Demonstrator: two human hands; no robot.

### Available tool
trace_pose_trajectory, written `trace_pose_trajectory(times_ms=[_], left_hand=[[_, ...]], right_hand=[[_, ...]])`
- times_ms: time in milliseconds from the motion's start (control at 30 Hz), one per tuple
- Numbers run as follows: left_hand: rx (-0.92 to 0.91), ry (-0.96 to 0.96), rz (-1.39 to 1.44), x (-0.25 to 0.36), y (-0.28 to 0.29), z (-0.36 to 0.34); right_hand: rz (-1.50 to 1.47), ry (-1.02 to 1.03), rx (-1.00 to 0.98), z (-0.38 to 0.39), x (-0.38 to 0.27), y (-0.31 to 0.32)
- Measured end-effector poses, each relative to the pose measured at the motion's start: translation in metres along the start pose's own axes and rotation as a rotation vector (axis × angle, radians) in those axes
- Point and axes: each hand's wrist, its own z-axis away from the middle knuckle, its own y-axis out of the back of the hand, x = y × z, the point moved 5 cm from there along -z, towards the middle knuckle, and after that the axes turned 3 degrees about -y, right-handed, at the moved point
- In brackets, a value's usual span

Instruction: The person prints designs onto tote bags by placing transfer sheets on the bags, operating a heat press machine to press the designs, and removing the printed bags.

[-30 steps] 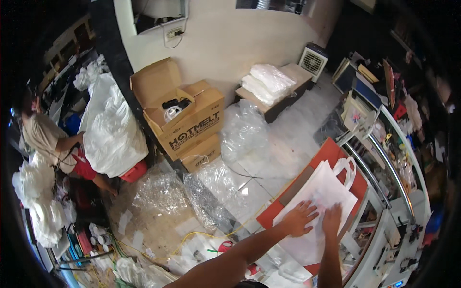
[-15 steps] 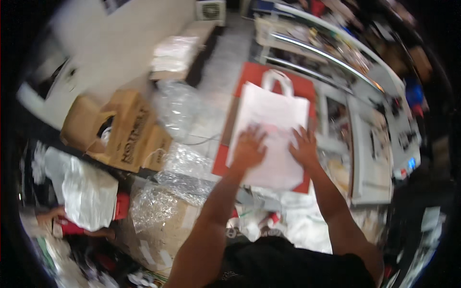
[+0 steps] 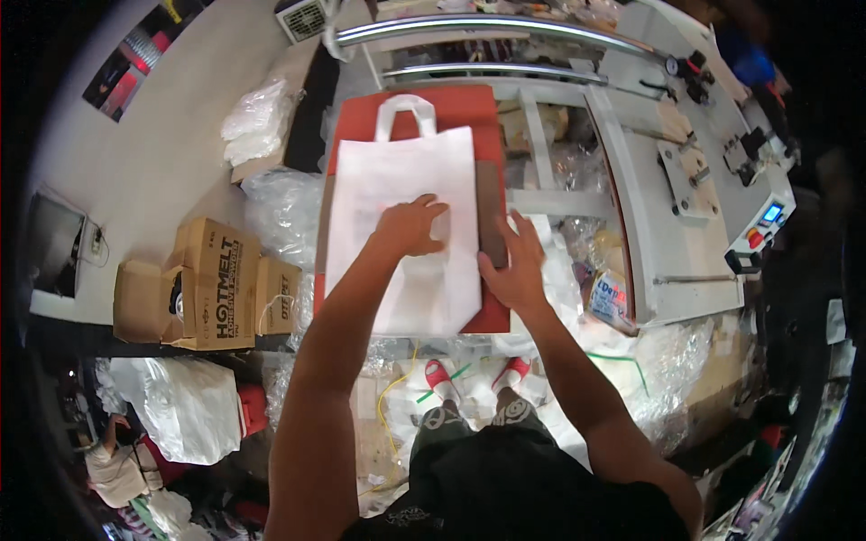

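Left hand (image 3: 410, 227) spreads loosely over the white bag (image 3: 406, 171), right hand (image 3: 518, 270) opens beside its edge, neither gripping! The bag lies on the red board (image 3: 474, 108); light, even palm pressure should keep it smooth.

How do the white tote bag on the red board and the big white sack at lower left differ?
The tote bag lies flat; the sack bulges. The tote bag looks mostly smooth, while the sack is creased and shiny. The tote bag shows a looped handle; none is visible on the sack. Both are white.
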Motion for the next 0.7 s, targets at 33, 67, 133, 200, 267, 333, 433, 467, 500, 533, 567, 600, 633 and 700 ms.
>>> trace_pose_trajectory(times_ms=[33, 67, 133, 200, 267, 333, 433, 467, 500, 533, 567, 600, 633, 700], left_hand=[[-0.039, -0.022, -0.094, 0.007, -0.003, -0.007], [-0.072, -0.018, -0.057, 0.008, -0.003, -0.014], [-0.047, -0.046, -0.01, -0.001, -0.01, -0.022], [-0.139, 0.016, -0.085, 0.005, -0.001, -0.03], [-0.117, 0.019, -0.013, -0.003, -0.003, -0.032], [-0.217, 0.065, 0.066, 0.015, -0.001, -0.047], [-0.165, -0.08, -0.064, 0.008, -0.009, -0.054], [-0.173, -0.082, -0.123, 0.005, -0.007, -0.057], [-0.167, -0.115, -0.206, 0.006, -0.009, -0.063], [-0.21, -0.068, -0.205, 0.011, -0.018, -0.073], [-0.277, 0.033, -0.305, 0.015, 0.015, -0.068], [-0.314, 0.041, -0.327, 0.003, -0.019, -0.074], [-0.28, 0.014, -0.278, 0.003, -0.035, -0.085], [-0.267, -0.011, -0.236, 0.001, -0.047, -0.089]], right_hand=[[-0.086, 0.023, 0.09, 0.024, 0.02, 0.025], [-0.045, -0.037, 0.072, 0.05, 0.043, 0.042], [0.028, -0.162, 0.049, 0.096, 0.099, 0.067], [0.055, -0.229, -0.044, 0.159, 0.181, 0.066], [0.178, -0.365, -0.137, 0.216, 0.274, 0.061], [0.291, -0.522, -0.211, 0.245, 0.342, 0.072], [0.35, -0.592, -0.138, 0.237, 0.424, 0.081], [0.381, -0.547, -0.123, 0.223, 0.451, 0.079], [0.42, -0.506, -0.122, 0.211, 0.478, 0.079], [0.47, -0.467, -0.13, 0.2, 0.506, 0.084], [0.412, -0.416, -0.146, 0.175, 0.511, 0.041], [0.49, -0.376, -0.187, 0.174, 0.537, 0.048], [0.56, -0.336, -0.205, 0.163, 0.56, 0.066], [0.617, -0.258, -0.299, 0.15, 0.586, 0.055]])
